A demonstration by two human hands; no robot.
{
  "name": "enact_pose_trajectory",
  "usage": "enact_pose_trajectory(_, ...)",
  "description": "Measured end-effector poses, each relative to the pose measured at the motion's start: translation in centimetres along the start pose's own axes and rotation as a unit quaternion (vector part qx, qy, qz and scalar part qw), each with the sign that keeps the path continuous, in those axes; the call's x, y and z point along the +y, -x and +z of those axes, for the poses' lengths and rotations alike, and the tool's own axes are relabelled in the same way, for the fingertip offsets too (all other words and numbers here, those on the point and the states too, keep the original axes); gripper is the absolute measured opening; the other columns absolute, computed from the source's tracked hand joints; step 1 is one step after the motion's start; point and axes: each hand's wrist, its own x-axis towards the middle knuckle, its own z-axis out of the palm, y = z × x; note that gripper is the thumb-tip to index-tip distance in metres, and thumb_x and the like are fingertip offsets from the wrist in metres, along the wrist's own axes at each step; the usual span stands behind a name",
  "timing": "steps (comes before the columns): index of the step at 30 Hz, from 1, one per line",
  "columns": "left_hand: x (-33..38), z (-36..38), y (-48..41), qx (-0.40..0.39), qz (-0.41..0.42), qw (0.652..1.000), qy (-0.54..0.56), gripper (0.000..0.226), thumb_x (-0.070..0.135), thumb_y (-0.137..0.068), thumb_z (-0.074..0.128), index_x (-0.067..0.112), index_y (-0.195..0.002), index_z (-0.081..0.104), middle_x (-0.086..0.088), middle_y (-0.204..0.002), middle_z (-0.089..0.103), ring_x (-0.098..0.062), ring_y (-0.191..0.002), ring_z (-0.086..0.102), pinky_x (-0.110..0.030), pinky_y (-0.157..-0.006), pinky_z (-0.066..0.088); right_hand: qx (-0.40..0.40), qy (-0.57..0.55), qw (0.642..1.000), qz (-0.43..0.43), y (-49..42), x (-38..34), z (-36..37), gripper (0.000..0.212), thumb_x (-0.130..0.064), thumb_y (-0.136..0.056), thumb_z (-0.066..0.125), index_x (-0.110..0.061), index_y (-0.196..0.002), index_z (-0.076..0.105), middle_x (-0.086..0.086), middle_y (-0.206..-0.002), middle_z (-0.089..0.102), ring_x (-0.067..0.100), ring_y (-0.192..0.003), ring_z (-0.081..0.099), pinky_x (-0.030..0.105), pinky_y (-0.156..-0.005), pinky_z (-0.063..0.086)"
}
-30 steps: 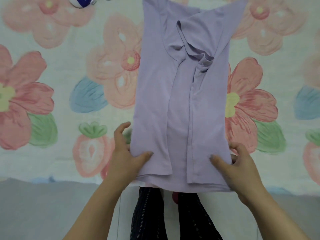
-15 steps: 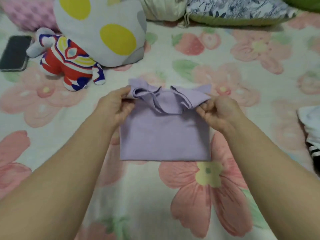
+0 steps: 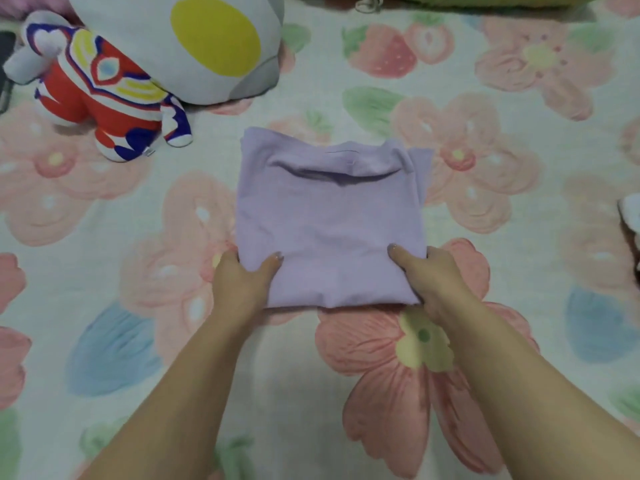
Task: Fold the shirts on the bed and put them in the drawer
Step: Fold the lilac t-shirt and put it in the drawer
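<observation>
A lilac shirt [image 3: 329, 216] lies folded into a rough square on the flowered bed cover [image 3: 519, 237], its neckline facing away from me. My left hand [image 3: 242, 282] grips the near left corner, thumb on top and fingers tucked under the cloth. My right hand [image 3: 433, 275] grips the near right corner the same way. The fingers under the shirt are hidden. No drawer is in view.
A red, white and blue plush figure [image 3: 100, 98] and a grey cushion with a yellow spot [image 3: 194, 46] lie at the back left. A white garment [image 3: 630, 213] pokes in at the right edge. Pillows line the far edge.
The long shirt was folded in half to a square. My hands left the far neckline edge and now hold the near corners.
</observation>
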Motion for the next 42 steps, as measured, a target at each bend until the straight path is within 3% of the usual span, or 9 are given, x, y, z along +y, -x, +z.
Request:
enact_pose_trajectory(5, -2.5, -4.2, 5.7, -0.109, -0.003, 0.994, -0.026, 0.038, 0.027, -0.067, 0.085, 0.019, -0.091, 0.057, 0.008, -0.079, 0.067, -0.014, -0.069, 0.066, -0.028, -0.055, 0.048, -0.047, 0.121, 0.99, -0.063, 6.4, 2.8, -5.4, 0.009, -0.018, -0.083, 0.069, -0.023, -0.08, 0.062, -0.004, -0.08, 0.069, -0.003, -0.063, 0.062, 0.018, -0.054, 0.048)
enact_pose_trajectory(10, -7.0, -2.9, 12.1, -0.045, 0.04, 0.95, -0.306, 0.07, 0.023, -0.075, 0.075, 0.001, -0.135, 0.046, -0.033, -0.1, 0.058, -0.048, -0.091, 0.059, -0.048, -0.079, 0.046, -0.071, 0.17, 0.983, 0.02, 10.3, 10.3, -5.7, 0.015, -0.011, -0.08, 0.072, -0.007, -0.094, 0.068, 0.011, -0.09, 0.072, 0.029, -0.085, 0.067, 0.038, -0.074, 0.051)
enact_pose_trajectory(12, -6.2, -1.3, 13.1, 0.011, 0.167, 0.954, -0.25, 0.063, 0.035, -0.073, 0.064, -0.003, -0.123, 0.058, -0.03, -0.095, 0.062, -0.047, -0.085, 0.06, -0.047, -0.08, 0.047, -0.035, 0.093, 0.995, 0.017, 9.5, 10.5, -5.2, 0.02, -0.011, -0.078, 0.075, -0.007, -0.096, 0.067, 0.011, -0.092, 0.072, 0.031, -0.087, 0.068, 0.045, -0.079, 0.054)
enact_pose_trajectory(16, -0.8, 4.1, 13.6, -0.128, 0.16, 0.979, -0.02, 0.062, 0.03, -0.081, 0.069, 0.013, -0.136, 0.047, -0.015, -0.12, 0.054, -0.031, -0.111, 0.053, -0.039, -0.099, 0.043, -0.065, -0.066, 0.996, 0.004, 8.5, 7.8, -3.9, 0.032, -0.007, -0.081, 0.071, -0.019, -0.108, 0.06, 0.006, -0.105, 0.071, 0.025, -0.094, 0.069, 0.049, -0.086, 0.055)
enact_pose_trajectory(19, 3.0, 7.1, 13.4, -0.269, 0.044, 0.96, 0.063, 0.089, 0.054, -0.066, 0.07, 0.027, -0.144, 0.036, -0.004, -0.137, 0.048, -0.016, -0.128, 0.045, -0.033, -0.108, 0.038, -0.103, -0.022, 0.984, -0.142, 9.7, 5.8, -3.5, 0.041, 0.002, -0.08, 0.065, -0.026, -0.109, 0.06, -0.003, -0.106, 0.068, 0.008, -0.098, 0.066, 0.026, -0.081, 0.055)
enact_pose_trajectory(22, 3.6, 7.1, 12.4, -0.259, 0.004, 0.948, 0.185, 0.07, 0.035, -0.07, 0.077, 0.025, -0.133, 0.049, 0.007, -0.119, 0.063, -0.007, -0.107, 0.06, -0.02, -0.083, 0.053, -0.172, 0.032, 0.961, -0.215, 11.7, 5.2, -3.0, 0.043, -0.003, -0.076, 0.064, -0.019, -0.115, 0.057, -0.024, -0.087, 0.064, -0.017, -0.077, 0.059, 0.003, -0.063, 0.042)
enact_pose_trajectory(27, 2.4, 3.7, 10.9, -0.2, -0.076, 0.954, 0.21, 0.02, -0.007, -0.089, 0.053, 0.006, -0.102, 0.062, -0.015, -0.088, 0.068, -0.029, -0.081, 0.066, -0.035, -0.07, 0.056, -0.168, 0.019, 0.964, -0.206, 14.6, 5.2, -2.8, 0.056, -0.016, -0.064, 0.049, -0.02, -0.118, 0.061, -0.014, -0.082, 0.056, -0.007, -0.063, 0.051, 0.007, -0.062, 0.039)
enact_pose_trajectory(37, 6.8, -6.4, 13.6, -0.299, 0.038, 0.858, 0.415, 0.05, -0.008, -0.073, 0.062, 0.009, -0.12, 0.057, -0.012, -0.106, 0.073, -0.028, -0.093, 0.071, -0.034, -0.068, 0.059, 0.031, 0.153, 0.883, -0.442, 18.5, -0.6, -5.3, 0.053, -0.045, -0.08, 0.047, -0.023, -0.127, 0.059, 0.006, -0.131, 0.051, 0.021, -0.122, 0.049, 0.035, -0.1, 0.037)
enact_pose_trajectory(42, 0.4, -8.8, 8.8, -0.207, -0.059, 0.94, 0.264, 0.06, -0.012, -0.078, 0.059, 0.021, -0.128, 0.052, -0.01, -0.113, 0.07, -0.027, -0.094, 0.07, -0.037, -0.072, 0.059, -0.04, 0.323, 0.859, -0.396, 17.5, 2.6, 0.6, 0.046, -0.037, -0.086, 0.054, -0.018, -0.127, 0.061, 0.018, -0.138, 0.051, 0.039, -0.131, 0.044, 0.05, -0.102, 0.035)
